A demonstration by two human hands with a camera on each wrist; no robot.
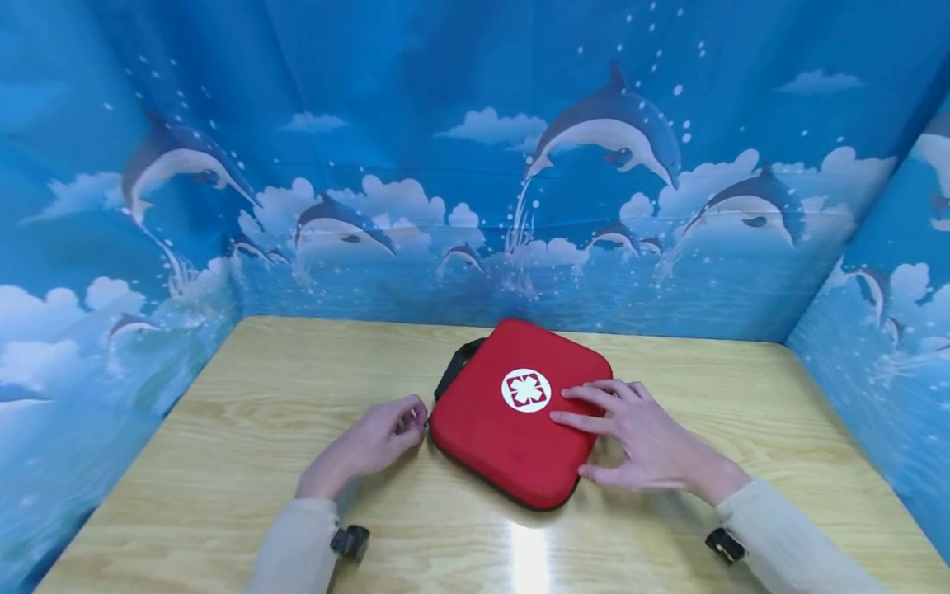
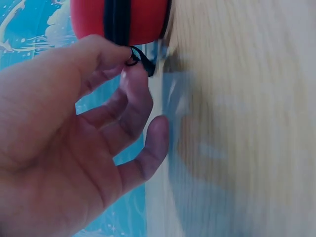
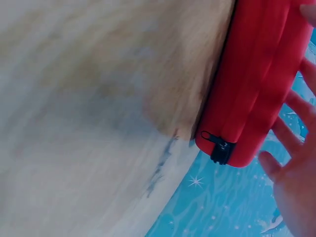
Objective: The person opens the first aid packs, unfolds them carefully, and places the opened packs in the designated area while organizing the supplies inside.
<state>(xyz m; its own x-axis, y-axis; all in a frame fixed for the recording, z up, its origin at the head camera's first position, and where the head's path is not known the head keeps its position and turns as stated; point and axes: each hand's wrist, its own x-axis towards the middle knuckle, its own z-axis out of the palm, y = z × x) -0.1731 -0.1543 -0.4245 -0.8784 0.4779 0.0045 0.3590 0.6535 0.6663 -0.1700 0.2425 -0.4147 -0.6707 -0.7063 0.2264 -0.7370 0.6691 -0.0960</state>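
Note:
A red zip case (image 1: pixel 475 429) with a white round emblem lies flat and turned at an angle on the wooden table. At its left corner my left hand (image 1: pixel 389 433) pinches a small black zipper pull (image 2: pixel 144 61) between thumb and forefinger. The other left fingers curl loosely below, seen in the left wrist view. My right hand (image 1: pixel 641 437) rests on the case's right side, fingers spread over the lid and thumb at the near edge. Another black zipper pull (image 3: pixel 217 145) shows at a case corner in the right wrist view.
A black carry handle (image 1: pixel 456 367) sticks out from the case's far left side. The wooden table (image 1: pixel 297 363) meets a blue dolphin-print curtain (image 1: pixel 416 272) at the back and sides. Each wrist wears a small black device (image 1: pixel 350 541).

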